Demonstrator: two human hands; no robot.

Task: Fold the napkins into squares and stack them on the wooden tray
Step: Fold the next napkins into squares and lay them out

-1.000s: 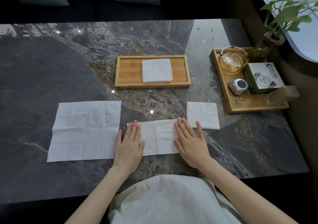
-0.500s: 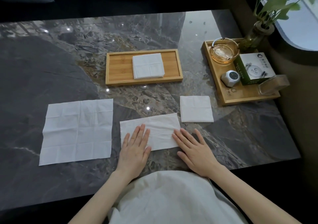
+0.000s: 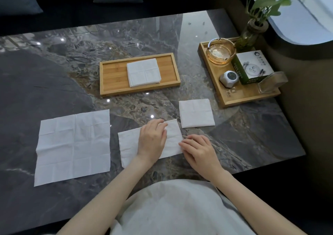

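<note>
A half-folded napkin [image 3: 129,146] lies as a long white strip on the marble table in front of me. My left hand [image 3: 151,141] rests on its middle, fingers bent toward the far edge. My right hand [image 3: 200,150] sits at the strip's right end, its curled fingertips pinching the near right corner. A folded square napkin [image 3: 197,113] lies just beyond my right hand. An unfolded napkin [image 3: 73,146] is spread out to the left. The wooden tray [image 3: 111,76] farther back holds a small stack of folded napkins [image 3: 143,72].
A second wooden tray [image 3: 239,96] at the right holds a glass ashtray [image 3: 219,54], a small white clock [image 3: 228,78], a green-and-white box [image 3: 252,68] and a clear holder [image 3: 272,82]. A potted plant [image 3: 252,32] stands behind it. The table's right edge is close.
Both hands slid off flat pressing positions. My left hand moved right onto the strip's middle, and my right hand curled its fingers at the strip's right end. The camera view shifted.
</note>
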